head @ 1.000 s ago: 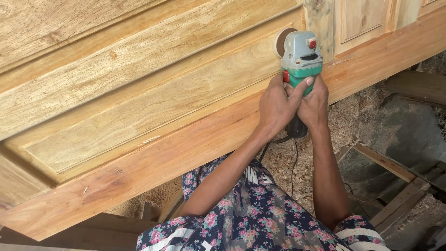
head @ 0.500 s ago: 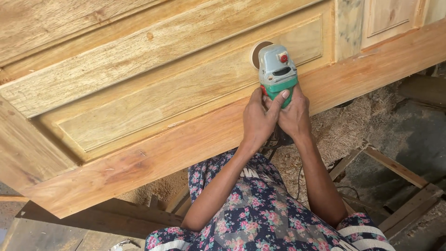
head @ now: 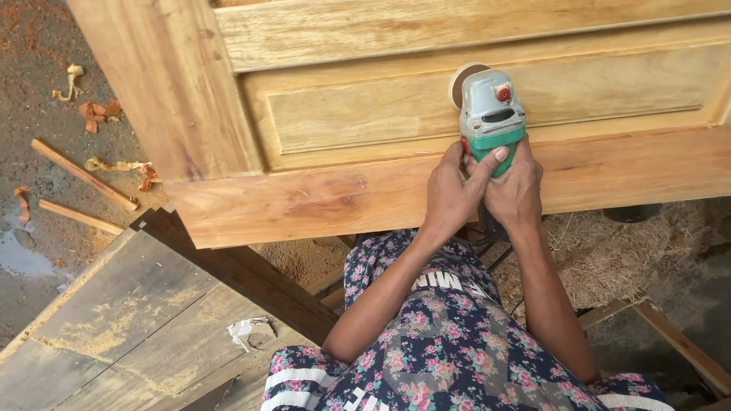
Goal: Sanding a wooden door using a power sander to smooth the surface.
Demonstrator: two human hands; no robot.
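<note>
A grey and green handheld power sander point(head: 493, 114) rests on the recessed panel of a large pale wooden door point(head: 343, 106) lying flat in front of me. Its round sanding disc point(head: 461, 79) shows at the tool's far left. My left hand point(head: 455, 190) and my right hand point(head: 516, 190) are both wrapped around the green rear handle, side by side, over the door's near rail. My forearms reach up from my floral-print lap.
A dark weathered plank point(head: 145, 320) lies low at the left with a crumpled white scrap point(head: 245, 330) on it. Thin wood sticks point(head: 82, 175) and shavings lie on the dirt floor at left. A sawdust pile point(head: 609, 259) and wooden slats point(head: 678, 342) sit at right.
The view has shifted so the door's left corner and the floor now show. The sander and both hands have slid leftward along the recessed panel, grip unchanged.
</note>
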